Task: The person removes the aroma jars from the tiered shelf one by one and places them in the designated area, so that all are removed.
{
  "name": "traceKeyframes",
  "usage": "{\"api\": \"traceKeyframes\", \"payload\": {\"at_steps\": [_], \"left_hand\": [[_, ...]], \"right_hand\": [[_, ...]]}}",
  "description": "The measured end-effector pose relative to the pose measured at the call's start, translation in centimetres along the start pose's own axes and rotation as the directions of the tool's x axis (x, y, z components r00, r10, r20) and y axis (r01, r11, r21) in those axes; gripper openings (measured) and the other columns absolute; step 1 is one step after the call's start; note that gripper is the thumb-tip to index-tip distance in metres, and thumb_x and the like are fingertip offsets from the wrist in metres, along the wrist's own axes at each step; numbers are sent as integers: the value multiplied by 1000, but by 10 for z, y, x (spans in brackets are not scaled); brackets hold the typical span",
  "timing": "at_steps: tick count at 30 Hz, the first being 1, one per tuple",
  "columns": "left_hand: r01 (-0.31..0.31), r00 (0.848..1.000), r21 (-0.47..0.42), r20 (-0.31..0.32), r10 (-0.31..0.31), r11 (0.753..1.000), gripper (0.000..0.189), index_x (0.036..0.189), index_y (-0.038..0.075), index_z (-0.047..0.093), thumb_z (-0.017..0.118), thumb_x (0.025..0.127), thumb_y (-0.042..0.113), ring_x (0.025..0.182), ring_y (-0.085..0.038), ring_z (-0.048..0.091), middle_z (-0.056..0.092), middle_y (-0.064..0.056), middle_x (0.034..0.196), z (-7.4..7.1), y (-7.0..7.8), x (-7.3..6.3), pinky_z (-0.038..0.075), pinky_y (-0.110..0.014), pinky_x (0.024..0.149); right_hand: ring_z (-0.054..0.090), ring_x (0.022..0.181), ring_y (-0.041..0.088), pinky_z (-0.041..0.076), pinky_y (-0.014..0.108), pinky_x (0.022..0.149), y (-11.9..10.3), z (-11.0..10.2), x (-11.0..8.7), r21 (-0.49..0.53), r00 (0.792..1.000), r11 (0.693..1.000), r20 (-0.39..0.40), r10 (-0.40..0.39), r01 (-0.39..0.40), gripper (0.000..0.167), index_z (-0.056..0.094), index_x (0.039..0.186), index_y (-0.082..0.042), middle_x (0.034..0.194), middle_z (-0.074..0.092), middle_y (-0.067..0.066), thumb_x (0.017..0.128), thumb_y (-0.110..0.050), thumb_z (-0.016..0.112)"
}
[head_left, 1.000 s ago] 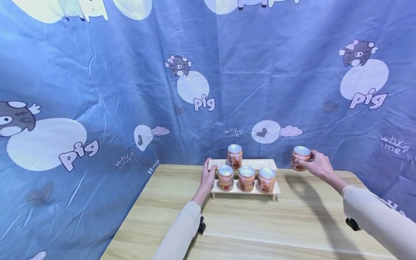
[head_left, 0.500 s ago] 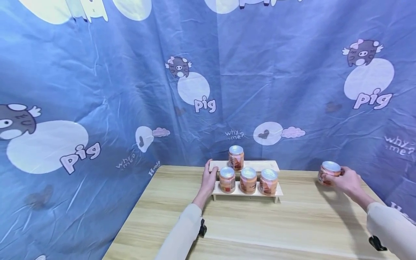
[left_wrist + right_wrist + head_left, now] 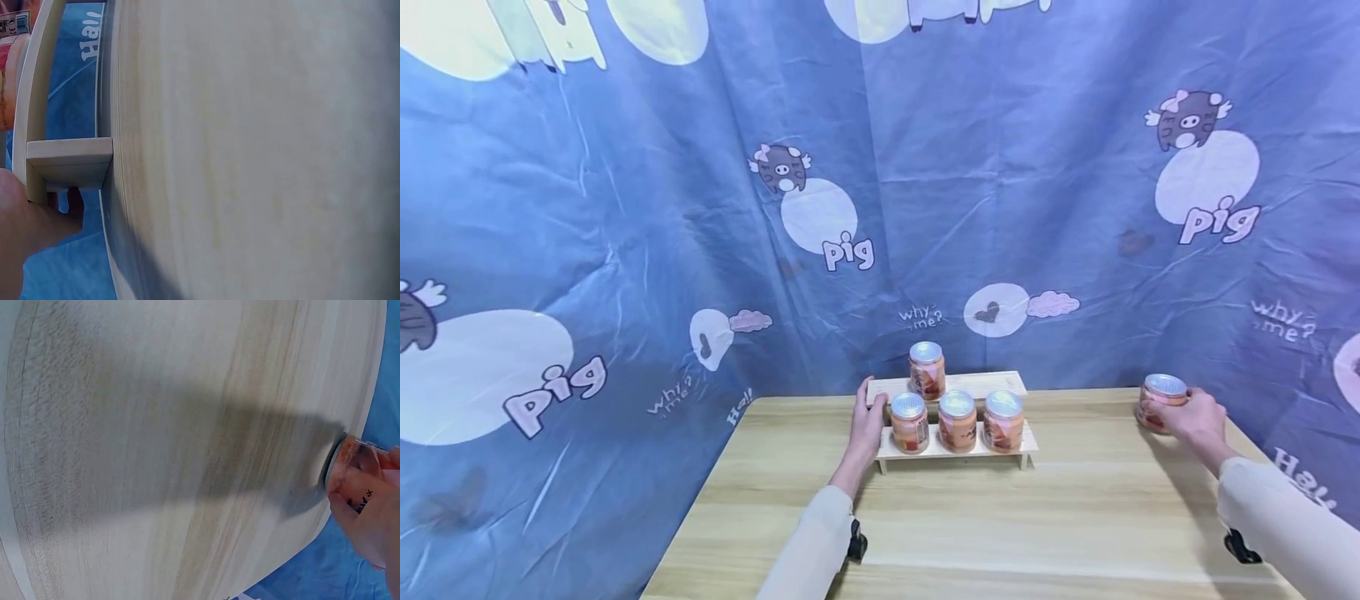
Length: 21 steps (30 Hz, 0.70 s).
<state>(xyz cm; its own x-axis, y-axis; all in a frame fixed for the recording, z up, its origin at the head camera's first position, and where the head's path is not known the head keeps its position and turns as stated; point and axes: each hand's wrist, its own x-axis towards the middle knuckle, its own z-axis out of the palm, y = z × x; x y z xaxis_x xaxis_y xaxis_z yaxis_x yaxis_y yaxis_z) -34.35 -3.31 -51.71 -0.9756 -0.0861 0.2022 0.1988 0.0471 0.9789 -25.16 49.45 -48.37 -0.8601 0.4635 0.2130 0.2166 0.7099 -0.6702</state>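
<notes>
My left hand (image 3: 867, 425) grips the left end of a small two-tier wooden rack (image 3: 981, 383), fingertips curled behind its end in the left wrist view. One silver-lidded can (image 3: 927, 372) with an orange-pink label stands on the upper tier, left of its middle. Three similar cans sit in a row on the lower tier, the middle can (image 3: 957, 423) among them. At the back right of the table my right hand (image 3: 1198, 425) holds another such can (image 3: 1156, 405), upright, thumb in front. In the right wrist view its base is close at the tabletop, near the back edge.
A light wood-grain table (image 3: 955, 525) spreads beneath everything. Behind it and along its left and right sides hangs a blue curtain (image 3: 925, 217) printed with cartoon pigs and words. A stretch of bare tabletop separates the rack from the can at the right.
The right hand has carried its can rightward and down to the table's back right. The left hand keeps its grip on the rack. The head view has shifted slightly.
</notes>
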Motion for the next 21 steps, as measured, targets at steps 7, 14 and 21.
{"api": "traceKeyframes", "payload": {"at_steps": [7,14,21], "left_hand": [[5,999,-3,-36,-5,1000,66,157,13,37,61,98,29,90,-23,52,57,-17,115,-12,-1,-2,45,-41,86],[0,998,-29,-60,-2,1000,63,157,13,36,59,100,26,81,-18,48,55,-7,97,-24,3,-1,43,-34,78],[20,1000,-38,-11,-21,999,63,158,15,36,61,101,27,87,-24,52,59,-20,112,1,-1,-2,45,-42,81]], "right_hand": [[57,90,58,48,59,72,-12,1,7,-38,994,995,53,-95,97,64,54,106,22,95,61,41,88,-37,72],[47,111,63,42,67,93,-58,1,19,4,987,987,13,-160,160,73,39,136,22,121,50,47,95,-34,62],[42,120,60,36,67,99,-85,-11,3,36,969,971,-92,-230,234,54,52,131,16,128,49,42,98,-27,56]]}}
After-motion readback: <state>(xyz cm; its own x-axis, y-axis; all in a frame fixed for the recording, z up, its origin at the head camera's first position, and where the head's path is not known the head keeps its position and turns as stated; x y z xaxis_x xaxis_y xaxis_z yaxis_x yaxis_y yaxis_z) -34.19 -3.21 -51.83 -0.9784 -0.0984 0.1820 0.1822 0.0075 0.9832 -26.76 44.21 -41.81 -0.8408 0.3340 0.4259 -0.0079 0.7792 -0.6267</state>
